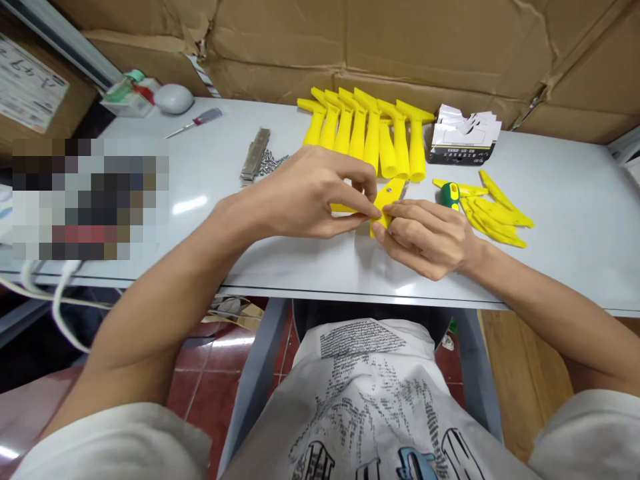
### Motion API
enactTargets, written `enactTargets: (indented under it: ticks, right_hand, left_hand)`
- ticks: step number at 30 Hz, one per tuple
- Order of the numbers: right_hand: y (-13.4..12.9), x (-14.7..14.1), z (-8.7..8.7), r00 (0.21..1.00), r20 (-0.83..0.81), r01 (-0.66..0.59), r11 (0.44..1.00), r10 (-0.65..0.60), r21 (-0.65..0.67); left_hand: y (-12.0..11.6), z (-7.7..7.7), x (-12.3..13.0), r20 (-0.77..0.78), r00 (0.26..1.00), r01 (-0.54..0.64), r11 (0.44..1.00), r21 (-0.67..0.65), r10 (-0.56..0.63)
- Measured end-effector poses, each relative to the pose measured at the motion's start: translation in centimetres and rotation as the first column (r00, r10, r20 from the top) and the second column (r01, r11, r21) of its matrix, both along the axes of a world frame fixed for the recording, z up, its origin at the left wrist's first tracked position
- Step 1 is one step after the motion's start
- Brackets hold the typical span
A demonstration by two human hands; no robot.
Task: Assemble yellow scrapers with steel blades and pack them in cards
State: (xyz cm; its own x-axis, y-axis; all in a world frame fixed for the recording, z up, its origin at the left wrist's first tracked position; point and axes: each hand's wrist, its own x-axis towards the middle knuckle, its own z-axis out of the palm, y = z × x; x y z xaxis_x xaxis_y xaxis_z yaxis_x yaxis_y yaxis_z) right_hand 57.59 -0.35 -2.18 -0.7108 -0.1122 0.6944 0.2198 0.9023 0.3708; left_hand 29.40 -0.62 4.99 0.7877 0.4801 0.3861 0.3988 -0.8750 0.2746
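A flat yellow plastic scraper piece with a round metal screw in it is held just above the table's front half. A strip of metal blade shows along its right side. My right hand grips the piece's lower end between thumb and fingers. Thumb and index finger of my left hand are pinched together on the piece's face; anything between them is too small to tell. Another yellow part shows partly beneath my left hand. Several yellow scraper handles stand in a row behind.
Right of my hands lie a green-and-yellow screwdriver handle and loose yellow plates. A printed card box stands behind. Metal blades, a pile of screws and another screwdriver lie left. Cardboard lines the back.
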Motion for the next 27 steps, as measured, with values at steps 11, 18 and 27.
enactTargets:
  ticks: [11,18,27]
  right_hand:
    - [-0.9,-0.5,1.4,0.904,-0.310,-0.012,0.708,-0.294,-0.707]
    - [-0.3,-0.8,1.9,0.881,-0.292,-0.205,0.258,-0.372,-0.944]
    - [1.2,-0.6,1.4,0.917,-0.236,-0.194,0.158,-0.321,-0.968]
  left_hand:
    - [0.3,-1.1,1.2,0.212,0.961,-0.093,0.928,-0.360,0.179]
    - [0.3,-1.6,2.1,0.186,0.932,-0.120,0.748,-0.653,0.312]
    - [0.7,-2.5,2.2,0.147,0.941,-0.126,0.719,-0.683,0.304]
